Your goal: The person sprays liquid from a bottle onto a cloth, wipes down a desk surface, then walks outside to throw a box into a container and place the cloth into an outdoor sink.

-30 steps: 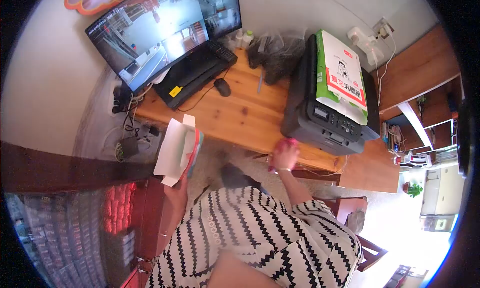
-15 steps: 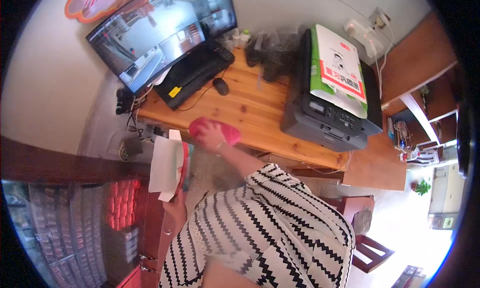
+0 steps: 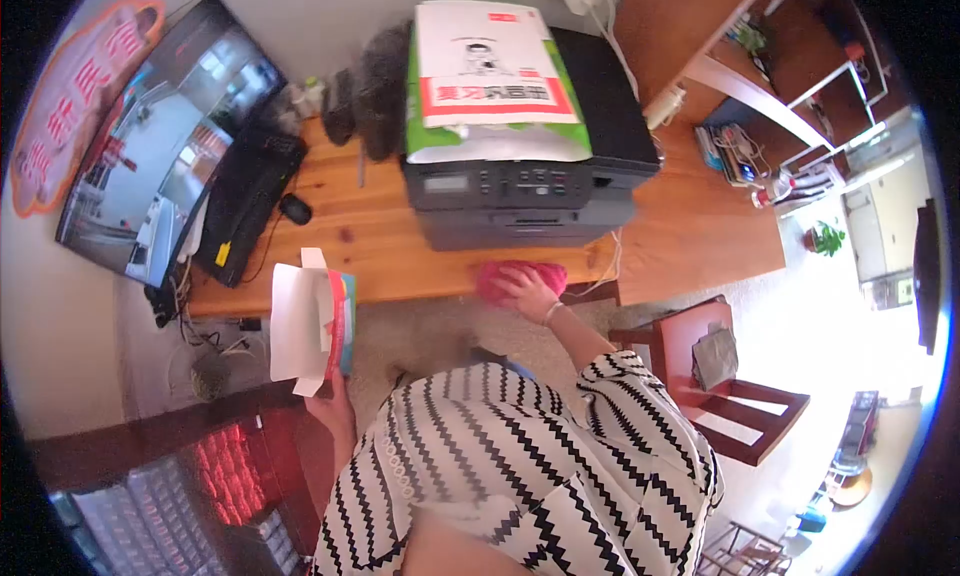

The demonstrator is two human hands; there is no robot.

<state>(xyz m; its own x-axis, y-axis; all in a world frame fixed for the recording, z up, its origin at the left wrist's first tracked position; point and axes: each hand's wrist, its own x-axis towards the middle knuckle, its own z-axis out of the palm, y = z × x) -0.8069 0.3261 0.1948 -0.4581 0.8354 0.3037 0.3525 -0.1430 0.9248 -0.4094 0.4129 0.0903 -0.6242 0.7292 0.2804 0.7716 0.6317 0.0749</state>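
My left hand (image 3: 333, 408) grips the lower end of an open cardboard box (image 3: 300, 324), held upright just in front of the desk's left part. The box has a white inside, raised flaps and a red and teal outer side. Over at the front edge of the wooden desk (image 3: 375, 258), my right hand (image 3: 530, 296) holds a pink cloth (image 3: 490, 284) flat against the top, fingers spread across it. The palm side of that hand is hidden.
Behind the cloth stands a black printer (image 3: 520, 226) with a book (image 3: 490, 71) on it. A monitor (image 3: 165, 156), a black box-like device (image 3: 235, 216) and a mouse (image 3: 295, 209) sit to the left. At right is a wooden chair (image 3: 690, 351).
My right hand has slid the pink cloth to the right along the desk's front edge. The head view has turned to the right; the box stays in my left hand.
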